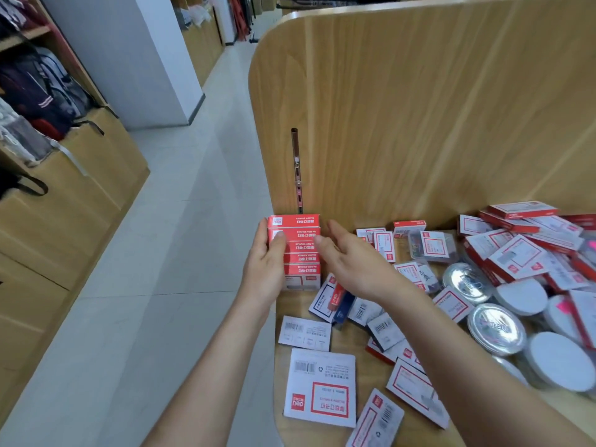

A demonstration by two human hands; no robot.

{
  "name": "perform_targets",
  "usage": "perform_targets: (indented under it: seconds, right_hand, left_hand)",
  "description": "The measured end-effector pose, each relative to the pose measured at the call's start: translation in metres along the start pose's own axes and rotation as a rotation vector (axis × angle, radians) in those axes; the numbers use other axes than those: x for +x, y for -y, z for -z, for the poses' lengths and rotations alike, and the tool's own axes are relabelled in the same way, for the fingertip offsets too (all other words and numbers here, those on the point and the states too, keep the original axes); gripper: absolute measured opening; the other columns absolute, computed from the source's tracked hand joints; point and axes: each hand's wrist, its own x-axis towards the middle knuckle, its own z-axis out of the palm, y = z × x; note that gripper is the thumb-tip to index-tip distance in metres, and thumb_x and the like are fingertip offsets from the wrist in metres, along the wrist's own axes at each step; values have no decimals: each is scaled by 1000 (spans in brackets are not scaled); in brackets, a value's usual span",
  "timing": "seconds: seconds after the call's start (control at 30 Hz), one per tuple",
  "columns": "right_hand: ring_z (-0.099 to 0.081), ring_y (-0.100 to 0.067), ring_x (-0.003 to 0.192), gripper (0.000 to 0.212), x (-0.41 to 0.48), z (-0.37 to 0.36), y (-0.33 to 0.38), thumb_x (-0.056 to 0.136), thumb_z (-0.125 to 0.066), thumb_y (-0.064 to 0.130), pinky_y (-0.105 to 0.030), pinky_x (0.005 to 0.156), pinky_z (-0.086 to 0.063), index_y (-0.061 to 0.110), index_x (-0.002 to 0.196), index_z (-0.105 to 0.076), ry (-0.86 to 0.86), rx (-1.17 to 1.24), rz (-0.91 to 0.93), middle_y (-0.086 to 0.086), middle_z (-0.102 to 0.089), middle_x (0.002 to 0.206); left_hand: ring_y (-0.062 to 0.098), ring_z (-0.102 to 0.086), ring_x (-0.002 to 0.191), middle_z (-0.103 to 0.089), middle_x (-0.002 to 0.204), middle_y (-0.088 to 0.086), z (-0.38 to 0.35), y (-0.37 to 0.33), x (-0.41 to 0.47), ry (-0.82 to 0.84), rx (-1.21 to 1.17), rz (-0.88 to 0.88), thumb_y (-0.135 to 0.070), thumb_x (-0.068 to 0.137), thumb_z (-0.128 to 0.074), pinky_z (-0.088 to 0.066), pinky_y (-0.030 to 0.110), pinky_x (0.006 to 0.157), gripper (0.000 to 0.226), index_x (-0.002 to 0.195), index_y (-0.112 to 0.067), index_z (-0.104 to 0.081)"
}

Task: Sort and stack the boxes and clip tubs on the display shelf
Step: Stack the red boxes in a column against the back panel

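Currently the stack of red boxes (301,250) stands at the shelf's (346,341) far left corner, left hand (264,269) gripping its left side, right hand (348,262) just beside it with fingers straight and empty; stiff, light, probably topple-prone, best squeezed from both sides

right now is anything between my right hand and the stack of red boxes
Nothing visible: the right hand is open, right beside the stack of red boxes. The left hand holds its left side.
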Motion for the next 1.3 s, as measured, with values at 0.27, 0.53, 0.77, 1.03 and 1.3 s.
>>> perform_targets:
  seconds: [0.27, 0.53, 0.77, 1.03, 1.3]
  right_hand:
    - [-51, 3, 117, 46, -82, 77, -24, 87, -64, 41, -20, 96, -41, 36, 132, -53, -14, -332, 45, 21, -56, 128]
    - [-28, -8, 124, 84, -151, 75, -65, 70, -68, 62, -25, 97, -31, 46, 141, -25, 156, -847, -8, 19, -34, 132]
    - [-35, -18, 119, 69, -179, 51, -98, 73, -69, 46, -37, 85, -38, 39, 133, -36, -20, -930, -66, 9, -38, 126]
    - [-54, -16, 110, 54, -196, 45, -131, 70, -62, 41, -38, 80, -52, 28, 123, -57, -328, -591, 130, 6, -55, 120]
    - [-57, -3, 105, 70, -203, 85, -143, 67, -83, 38, -15, 78, -49, 35, 130, -55, -592, 25, 77, 14, -55, 115]
  left_hand:
    - [-4, -41, 118, -42, 137, -9, 13, -20, -42, -150, 414, -312, -26, 97, -51, -31, 5, 82, 44, 140, -28, -40]
    - [3, -54, 73, -65, 88, -13, -19, -22, -84, 248, 790, -707, -18, 83, -63, -41, 15, 68, 13, 92, -23, -71]
    - [22, -58, 89, -68, 102, -5, -58, -2, -102, 454, 1024, -800, -31, 82, -56, -54, 34, 74, 27, 104, -22, -67]
    - [27, -58, 89, -67, 97, 2, -86, 4, -101, 435, 1330, -742, -27, 68, -76, -52, 38, 62, 53, 118, -18, -61]
    - [22, -47, 107, -57, 118, 0, -125, -6, -121, 368, 1071, -816, -35, 77, -53, -53, 38, 76, 44, 119, -23, -54]
